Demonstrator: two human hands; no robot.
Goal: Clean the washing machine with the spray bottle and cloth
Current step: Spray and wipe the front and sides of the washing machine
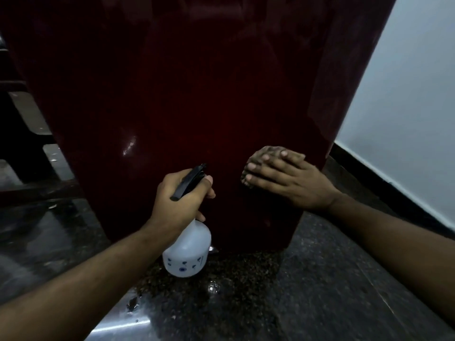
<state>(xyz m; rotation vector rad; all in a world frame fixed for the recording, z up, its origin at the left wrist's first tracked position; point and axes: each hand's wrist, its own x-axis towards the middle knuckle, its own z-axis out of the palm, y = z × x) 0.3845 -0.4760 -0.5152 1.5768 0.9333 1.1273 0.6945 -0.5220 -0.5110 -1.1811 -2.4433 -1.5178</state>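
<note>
The washing machine [187, 94] fills the upper view as a tall, glossy dark-red panel. My left hand [179, 200] grips the neck of a white translucent spray bottle [188, 252] with a black trigger head [190, 179], its nozzle close to the panel. My right hand [288, 179] lies flat against the panel's lower right, pressing a dark brownish cloth [264, 152]; only the cloth's edge shows past my fingertips.
Dark polished speckled stone floor [320, 291] spreads below, with a few wet drops near the machine's base. A pale wall [406, 107] with a black skirting strip runs along the right. Dark furniture or steps [27, 119] stand at the left.
</note>
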